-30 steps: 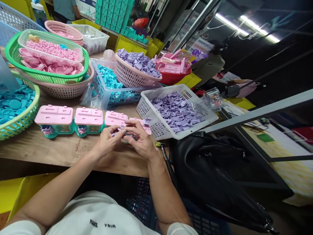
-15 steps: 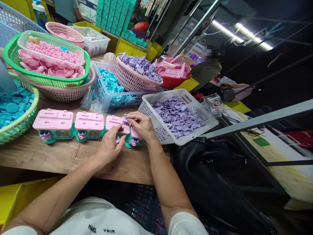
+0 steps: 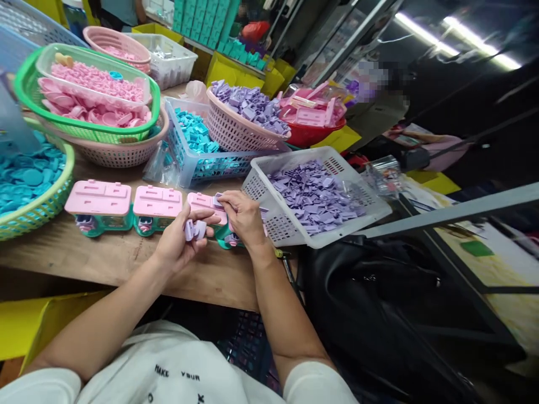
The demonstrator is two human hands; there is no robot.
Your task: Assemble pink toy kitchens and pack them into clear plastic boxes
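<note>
My left hand (image 3: 174, 242) is turned partly palm up, its fingers curled around a few small lilac plastic pieces (image 3: 195, 229). My right hand (image 3: 245, 217) pinches another lilac piece (image 3: 218, 199) against the pink top of the third toy box (image 3: 199, 200). A row of pink-topped, teal-based toy boxes runs along the table. The first box (image 3: 101, 196) and second box (image 3: 158, 201) stand at the left with bare slots in their tops. Beneath my right hand, a fourth box (image 3: 231, 240) is mostly hidden.
Right of my hand stands a white basket (image 3: 286, 221) of lilac pieces. Behind are a clear crate (image 3: 185, 168) of blue parts and a pink basket (image 3: 227, 132) of lilac parts. A green basket (image 3: 155, 106) holds pink parts. A black bag (image 3: 337, 292) hangs beside the table (image 3: 126, 258).
My left hand has drawn back from the third box and rolled over, exposing the lilac pieces in it. My right hand stays at that box's top, its fingers now lower. The view has shifted slightly.
</note>
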